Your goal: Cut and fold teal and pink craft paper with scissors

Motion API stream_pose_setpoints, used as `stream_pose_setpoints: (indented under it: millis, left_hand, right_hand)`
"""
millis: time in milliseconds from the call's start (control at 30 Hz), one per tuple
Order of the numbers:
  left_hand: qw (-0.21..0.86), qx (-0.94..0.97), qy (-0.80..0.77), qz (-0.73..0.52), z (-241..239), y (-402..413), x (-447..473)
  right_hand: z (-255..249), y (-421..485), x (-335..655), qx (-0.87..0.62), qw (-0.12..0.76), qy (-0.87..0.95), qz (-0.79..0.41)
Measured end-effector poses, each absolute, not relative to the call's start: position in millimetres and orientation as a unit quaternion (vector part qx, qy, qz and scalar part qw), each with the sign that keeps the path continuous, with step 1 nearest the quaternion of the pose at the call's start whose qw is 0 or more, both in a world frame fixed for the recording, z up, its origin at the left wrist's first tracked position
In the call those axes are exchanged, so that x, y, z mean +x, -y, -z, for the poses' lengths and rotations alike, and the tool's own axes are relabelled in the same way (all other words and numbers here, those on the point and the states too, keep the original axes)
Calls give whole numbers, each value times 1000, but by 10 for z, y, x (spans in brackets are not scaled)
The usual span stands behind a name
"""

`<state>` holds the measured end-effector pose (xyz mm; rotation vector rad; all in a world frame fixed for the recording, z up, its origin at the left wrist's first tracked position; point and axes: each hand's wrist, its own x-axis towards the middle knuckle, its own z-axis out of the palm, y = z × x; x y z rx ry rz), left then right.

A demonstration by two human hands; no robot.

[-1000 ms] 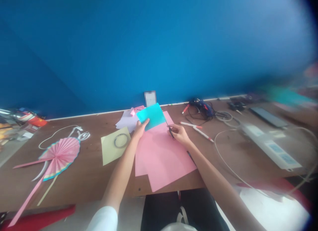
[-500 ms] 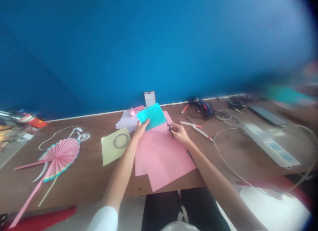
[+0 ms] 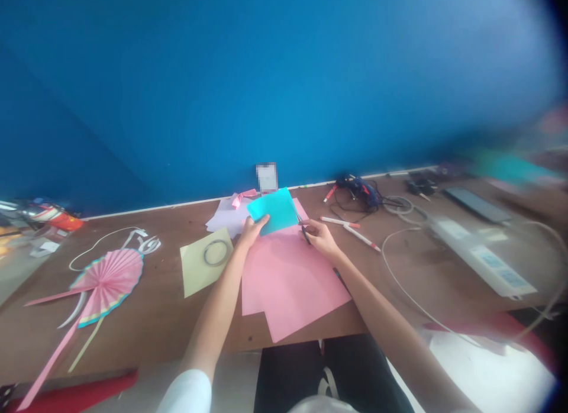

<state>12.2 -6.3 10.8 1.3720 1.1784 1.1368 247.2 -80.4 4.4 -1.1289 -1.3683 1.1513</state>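
My left hand pinches the lower left edge of a turquoise sheet of paper, thumb on top. The sheet is held up over pink paper that lies on the table. In my right hand is a small pair of dark scissors, fingers closed round the handles. The blades lie at the sheet's right edge; whether they touch the paper is too small to tell. Left of my left forearm, a yellow sheet carries a grey ring.
A pink folded paper fan lies at the left, beside curled white strips. Lilac paper sits behind the yellow sheet. To the right are markers, a dark cable bundle, a power strip and a phone.
The turquoise sheet has dipped slightly and shifted a little right. The scissor blades look more spread than before. Both hands stay in nearly the same place.
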Motion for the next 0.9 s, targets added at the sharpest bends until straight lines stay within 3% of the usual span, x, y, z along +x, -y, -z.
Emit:
stream_pose_setpoints:
  millis: [900]
  left_hand:
    - [520,564,-433,-473,-97,72,136]
  right_hand:
    - [-66,822,2456,-462,508,564,-459]
